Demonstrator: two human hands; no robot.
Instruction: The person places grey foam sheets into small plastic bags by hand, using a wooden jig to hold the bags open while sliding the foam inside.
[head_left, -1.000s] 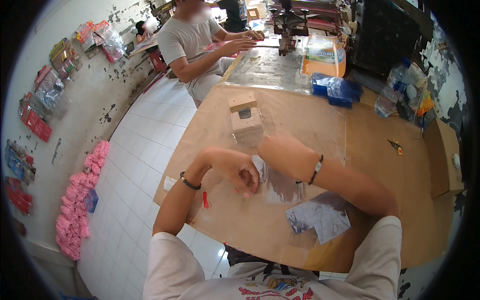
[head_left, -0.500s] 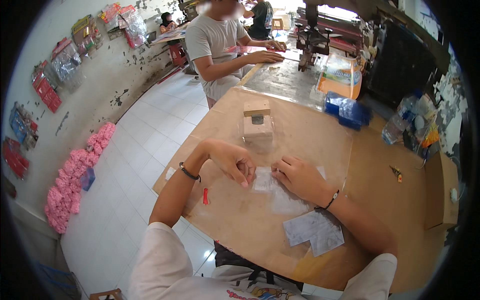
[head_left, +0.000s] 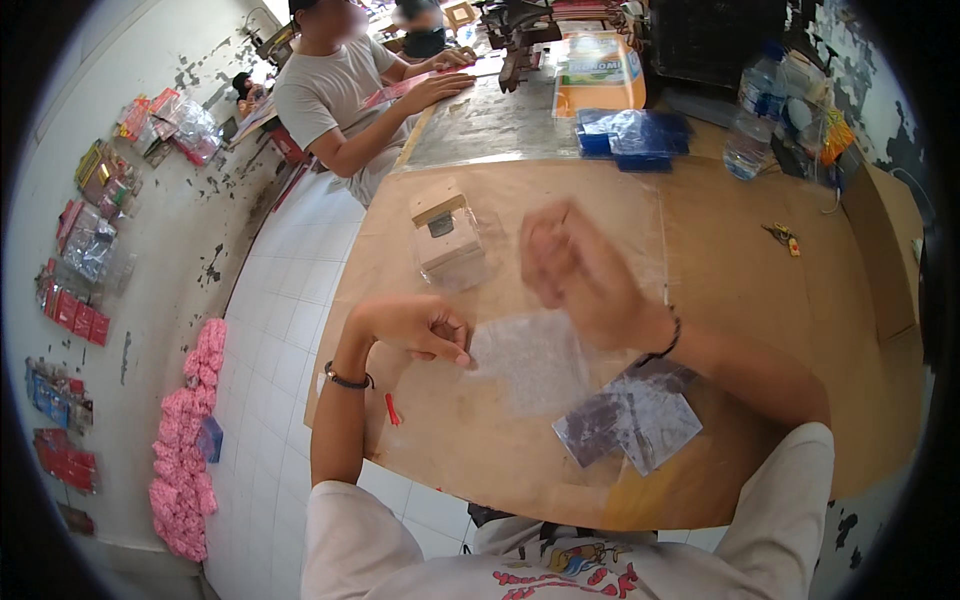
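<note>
Laying out a clear plastic bag on the bench.
Left hand, fingers curled, pins the clear bag flat on the bench; right hand hovers blurred, its grip unreadable. Smoothing it likely calls for that hand to come down.

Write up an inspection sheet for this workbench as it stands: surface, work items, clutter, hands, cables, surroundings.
Surface: brown wooden table under a clear sheet.
Job's things: clear plastic bag lying flat before the person; small stack of filled bags beside it, nearer the person's right.
Clutter: small wooden box, red pen near the table edge, water bottle, blue packets, keys.
Hands: left hand pinches the bag's left edge; right hand is raised above it, blurred, grip unclear.
Cables: nothing seen.
Surroundings: white tiled floor, pink pile by the wall, packets hung on the wall, another person seated at the far end.
</note>
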